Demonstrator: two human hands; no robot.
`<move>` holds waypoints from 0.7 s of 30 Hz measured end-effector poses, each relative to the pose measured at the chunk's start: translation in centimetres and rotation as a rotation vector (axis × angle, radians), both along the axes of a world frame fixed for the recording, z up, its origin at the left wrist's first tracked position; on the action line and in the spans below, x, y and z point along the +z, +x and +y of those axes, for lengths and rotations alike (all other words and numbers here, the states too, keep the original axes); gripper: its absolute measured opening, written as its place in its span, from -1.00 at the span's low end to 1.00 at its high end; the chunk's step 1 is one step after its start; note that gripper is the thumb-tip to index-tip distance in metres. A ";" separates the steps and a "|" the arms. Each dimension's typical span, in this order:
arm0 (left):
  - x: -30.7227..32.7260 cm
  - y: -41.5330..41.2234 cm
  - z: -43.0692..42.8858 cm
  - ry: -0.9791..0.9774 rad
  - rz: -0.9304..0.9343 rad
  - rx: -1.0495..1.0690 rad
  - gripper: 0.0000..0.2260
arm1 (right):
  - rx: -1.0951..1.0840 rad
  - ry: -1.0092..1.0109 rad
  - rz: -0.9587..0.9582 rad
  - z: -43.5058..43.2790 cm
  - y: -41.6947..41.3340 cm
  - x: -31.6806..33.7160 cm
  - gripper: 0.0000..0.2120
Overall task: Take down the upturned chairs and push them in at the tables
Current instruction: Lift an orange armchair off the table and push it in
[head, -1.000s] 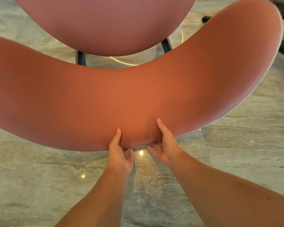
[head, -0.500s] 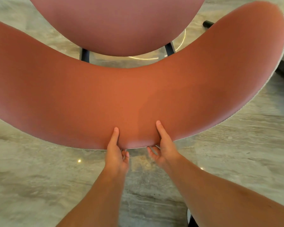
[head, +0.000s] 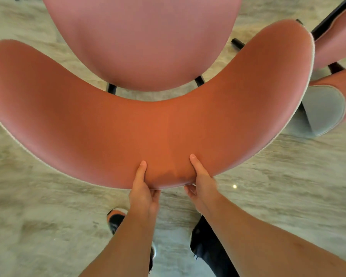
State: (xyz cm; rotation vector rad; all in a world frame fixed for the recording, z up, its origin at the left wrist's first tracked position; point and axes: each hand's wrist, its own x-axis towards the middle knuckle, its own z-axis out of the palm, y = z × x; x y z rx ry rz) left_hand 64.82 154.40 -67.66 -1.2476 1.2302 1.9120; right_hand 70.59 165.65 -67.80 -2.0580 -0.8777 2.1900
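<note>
A pink upholstered chair stands upright on the floor right in front of me. Its curved backrest [head: 158, 128] spans nearly the whole view and its rounded seat [head: 142, 43] lies beyond, with dark legs [head: 110, 89] showing under it. My left hand [head: 143, 193] grips the middle of the backrest's top edge, thumb on the inner face and fingers curled behind. My right hand [head: 201, 183] grips the same edge a little to the right in the same way.
A second pink chair [head: 336, 37] with a grey backing [head: 324, 110] and black legs stands at the right edge. The floor [head: 38, 216] is pale veined stone. My shoes [head: 116, 218] stand just behind the backrest.
The chair has moved away from me and lower in view, so more of the seat and both ends of the backrest show. The neighbouring chair and my feet have come into view. Both hands keep their hold.
</note>
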 end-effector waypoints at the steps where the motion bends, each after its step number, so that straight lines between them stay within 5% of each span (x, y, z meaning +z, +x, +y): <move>1: 1.8 0.2 0.1 -0.024 -0.014 -0.016 -0.72 | -0.004 0.026 -0.033 0.1 0.2 1.7 -0.45; 7: 12.0 0.0 -0.5 -0.177 -0.026 -0.045 -0.63 | -0.060 0.169 -0.100 -0.8 -0.1 11.7 -0.36; 21: 28.1 -10.4 -0.2 -0.308 0.024 -0.197 -0.66 | 0.138 0.297 -0.051 1.4 -7.7 28.0 -0.61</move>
